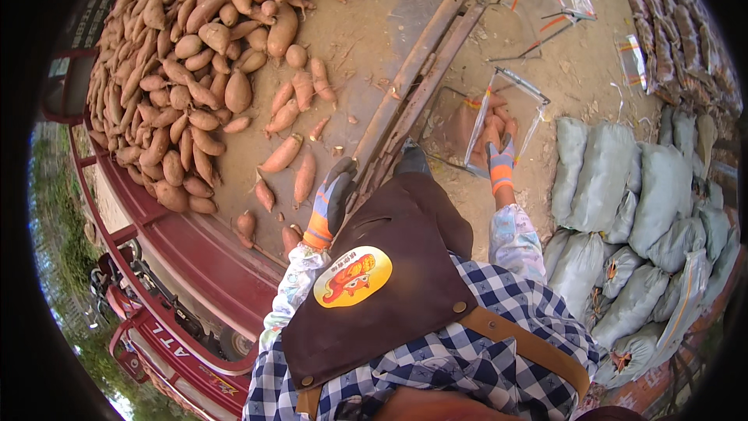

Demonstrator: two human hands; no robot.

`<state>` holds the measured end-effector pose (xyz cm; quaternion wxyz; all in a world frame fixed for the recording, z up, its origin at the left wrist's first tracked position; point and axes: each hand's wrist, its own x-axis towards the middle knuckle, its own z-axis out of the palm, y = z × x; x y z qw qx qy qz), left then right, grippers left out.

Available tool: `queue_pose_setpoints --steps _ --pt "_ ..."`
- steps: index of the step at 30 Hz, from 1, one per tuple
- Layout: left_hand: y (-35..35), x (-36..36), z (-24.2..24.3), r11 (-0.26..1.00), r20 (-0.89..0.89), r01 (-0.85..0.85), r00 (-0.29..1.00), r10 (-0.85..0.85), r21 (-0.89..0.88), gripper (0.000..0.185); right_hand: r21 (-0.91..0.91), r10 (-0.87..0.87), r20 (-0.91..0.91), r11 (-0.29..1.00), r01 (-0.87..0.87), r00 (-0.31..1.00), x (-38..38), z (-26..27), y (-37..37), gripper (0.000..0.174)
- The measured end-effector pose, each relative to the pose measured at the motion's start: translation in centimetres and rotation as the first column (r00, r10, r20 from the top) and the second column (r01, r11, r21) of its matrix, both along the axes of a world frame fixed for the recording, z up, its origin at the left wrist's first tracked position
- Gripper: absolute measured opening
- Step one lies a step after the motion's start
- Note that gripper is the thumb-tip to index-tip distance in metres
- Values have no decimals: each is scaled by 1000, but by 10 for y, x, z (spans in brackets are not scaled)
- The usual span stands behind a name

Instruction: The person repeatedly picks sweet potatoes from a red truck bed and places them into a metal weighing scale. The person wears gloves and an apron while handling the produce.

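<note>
My left hand (339,196), in a grey, blue and orange work glove, rests at the rusty metal edge (403,88) of a truck bed, fingers extended and holding nothing. Close by on the bed lie loose sweet potatoes (304,178). My right hand (501,158), gloved alike, reaches into the mouth of a clear plastic bag (476,128) spread on a wire frame (523,85). Sweet potatoes (495,117) are inside the bag, right at my fingers. My fingertips there are partly hidden, so whether they grip one cannot be told.
A large heap of sweet potatoes (193,70) covers the far left of the bed, inside a red side rail (117,234). More wire frames with bags (564,17) stand on the dirt ground. Filled grey-green sacks (608,175) and filled clear bags (678,29) lie at right.
</note>
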<state>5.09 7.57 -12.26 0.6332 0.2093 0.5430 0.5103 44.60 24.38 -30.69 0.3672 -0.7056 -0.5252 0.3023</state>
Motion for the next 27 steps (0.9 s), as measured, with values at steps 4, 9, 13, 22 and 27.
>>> queue_pose_setpoints --steps 4,9,13,22,27 --pt "-23 -10 1 980 -67 -145 988 137 -133 49 -162 203 -263 954 -251 943 -59 4 34 58" --pt "-31 -16 0 967 -130 -245 963 236 -65 46 -32 570 -411 771 -636 712 -225 57 103 46" --pt "-34 -13 -2 958 -380 -256 905 192 -125 45 -24 726 -312 639 -769 613 -374 100 140 64" --pt "-38 12 -21 906 -472 -422 795 381 19 34 -479 554 94 753 -450 827 -600 129 208 121" --pt "-40 22 -26 822 -339 -535 823 455 -195 35 -382 520 -20 785 -487 854 -598 86 233 109"
